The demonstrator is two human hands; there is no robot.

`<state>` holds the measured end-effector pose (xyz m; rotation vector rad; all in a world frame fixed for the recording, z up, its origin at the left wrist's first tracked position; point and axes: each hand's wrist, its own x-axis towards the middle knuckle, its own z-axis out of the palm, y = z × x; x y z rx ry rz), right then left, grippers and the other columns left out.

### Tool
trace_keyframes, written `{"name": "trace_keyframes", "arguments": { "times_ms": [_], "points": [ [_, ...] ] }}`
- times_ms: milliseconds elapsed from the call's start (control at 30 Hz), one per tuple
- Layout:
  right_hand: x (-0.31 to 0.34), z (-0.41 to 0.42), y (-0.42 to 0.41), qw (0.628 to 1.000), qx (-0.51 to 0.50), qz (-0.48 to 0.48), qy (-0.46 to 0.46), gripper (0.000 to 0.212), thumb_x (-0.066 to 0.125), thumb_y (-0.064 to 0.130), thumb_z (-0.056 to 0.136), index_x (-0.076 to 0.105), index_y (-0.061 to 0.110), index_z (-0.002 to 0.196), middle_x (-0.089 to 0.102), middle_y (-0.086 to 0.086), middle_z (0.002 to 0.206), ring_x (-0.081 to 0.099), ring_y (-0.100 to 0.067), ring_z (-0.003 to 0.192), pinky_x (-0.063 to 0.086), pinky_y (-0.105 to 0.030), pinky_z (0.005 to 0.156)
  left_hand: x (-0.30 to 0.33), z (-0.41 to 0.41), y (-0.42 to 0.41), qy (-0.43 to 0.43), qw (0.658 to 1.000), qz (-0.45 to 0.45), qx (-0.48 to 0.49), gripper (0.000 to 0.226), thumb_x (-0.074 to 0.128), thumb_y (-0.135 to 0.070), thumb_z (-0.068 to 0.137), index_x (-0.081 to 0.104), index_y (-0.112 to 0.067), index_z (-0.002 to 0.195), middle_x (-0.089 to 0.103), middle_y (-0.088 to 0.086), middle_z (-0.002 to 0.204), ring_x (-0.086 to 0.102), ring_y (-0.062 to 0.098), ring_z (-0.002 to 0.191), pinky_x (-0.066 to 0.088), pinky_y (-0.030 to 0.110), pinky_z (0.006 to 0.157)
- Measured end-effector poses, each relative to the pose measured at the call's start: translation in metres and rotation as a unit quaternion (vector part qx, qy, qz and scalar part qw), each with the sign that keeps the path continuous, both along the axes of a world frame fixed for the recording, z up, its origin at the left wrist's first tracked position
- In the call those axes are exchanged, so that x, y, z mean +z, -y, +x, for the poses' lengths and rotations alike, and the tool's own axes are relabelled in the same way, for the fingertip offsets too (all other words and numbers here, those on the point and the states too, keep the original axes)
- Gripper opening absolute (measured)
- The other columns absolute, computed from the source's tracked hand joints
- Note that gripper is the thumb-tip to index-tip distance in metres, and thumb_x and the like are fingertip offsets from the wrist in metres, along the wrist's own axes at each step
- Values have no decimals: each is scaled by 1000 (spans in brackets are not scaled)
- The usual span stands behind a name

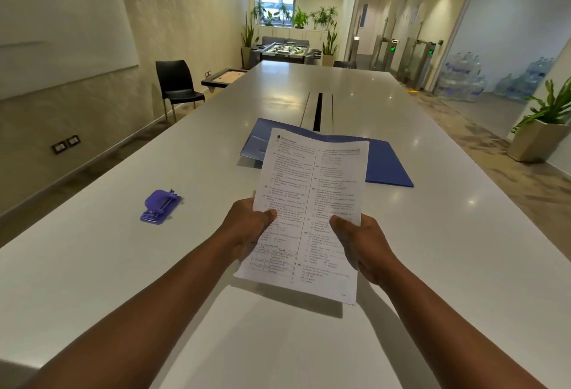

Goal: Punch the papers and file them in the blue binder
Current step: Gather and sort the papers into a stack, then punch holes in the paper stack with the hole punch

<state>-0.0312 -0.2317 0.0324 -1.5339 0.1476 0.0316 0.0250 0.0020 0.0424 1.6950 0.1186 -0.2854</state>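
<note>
I hold the printed papers (312, 197) up above the white table (448, 234), tilted toward me. My left hand (247, 228) grips their left edge with the thumb on top. My right hand (361, 246) grips the right edge the same way. The blue binder (386, 163) lies open and flat on the table behind the papers, partly hidden by them. A purple hole punch (161, 205) sits on the table to the left of my left hand, apart from it.
A dark cable slot (318, 107) runs along the table's middle beyond the binder. A black chair (176, 85) stands left of the table by the wall. A potted plant (543, 129) stands on the floor at the right.
</note>
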Motion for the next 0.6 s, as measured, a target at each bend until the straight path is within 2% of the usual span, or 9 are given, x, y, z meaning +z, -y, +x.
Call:
{"name": "trace_keyframes", "arguments": {
  "times_ms": [100,233,367,500,600],
  "points": [
    [-2,1,-14,999,-8,30,-15,16,59,14,103,66,20,116,79,-2,109,78,-28,97,64,-40,74,-1,-1,-9,-9,1000,-1,11,25,66,-17,98,63,-13,123,76,6,109,76,26,88,62,34,63],
    [-3,7,-29,999,-6,-33,13,13,59,19,104,67,27,109,78,1,108,78,-24,92,63,-34,71,-6,-1,-26,-36,999,-29,8,26,66,-14,98,63,-14,124,77,5,109,76,27,92,64,43,76],
    [-3,15,-43,998,13,-56,15,15,58,18,104,66,22,115,78,2,106,78,-21,89,63,-31,67,-11,1,-51,-3,999,34,34,17,68,-21,97,65,-14,112,76,1,102,74,18,84,57,24,57],
    [-6,26,-62,998,25,-49,-1,13,59,16,103,68,21,112,79,0,99,79,-20,82,62,-29,61,-25,16,-90,95,976,106,162,14,71,-24,94,66,-16,104,70,-1,98,66,18,88,48,23,65],
    [-13,35,-78,998,39,-52,-12,12,59,18,103,67,23,110,79,1,98,79,-23,83,62,-31,62,-33,35,-129,157,935,217,233,17,70,-23,93,69,-18,109,67,4,112,65,25,101,47,28,83]
  ]
}}
